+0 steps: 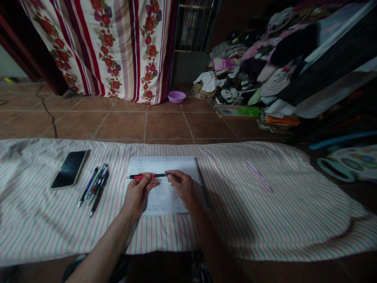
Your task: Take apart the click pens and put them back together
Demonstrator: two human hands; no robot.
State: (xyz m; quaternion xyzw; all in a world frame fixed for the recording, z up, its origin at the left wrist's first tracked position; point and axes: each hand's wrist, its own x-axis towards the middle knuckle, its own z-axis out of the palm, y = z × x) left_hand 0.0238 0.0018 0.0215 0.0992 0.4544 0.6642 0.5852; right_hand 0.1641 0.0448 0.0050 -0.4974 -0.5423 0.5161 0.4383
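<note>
A red and black pen (156, 175) lies level across both hands, above a spiral notebook (169, 202). My left hand (140, 190) pinches the pen around its red middle. At the pen's right end, the fingers of my right hand (182, 184) close on its tip. The notebook is open to a page with faint print, its wire binding on the right. To the left, several pens (96, 186) lie in a bunch beside a dark-screened phone (70, 169). A single pink pen (258, 176) rests apart on the right.
A striped cloth (250, 224) covers the surface under everything. Beyond it is a tiled floor (126, 122) with a purple basin (176, 96) near a floral curtain (123, 47). Piled clothes (265, 67) stand at the back right. A cable (48, 110) runs along the floor at left.
</note>
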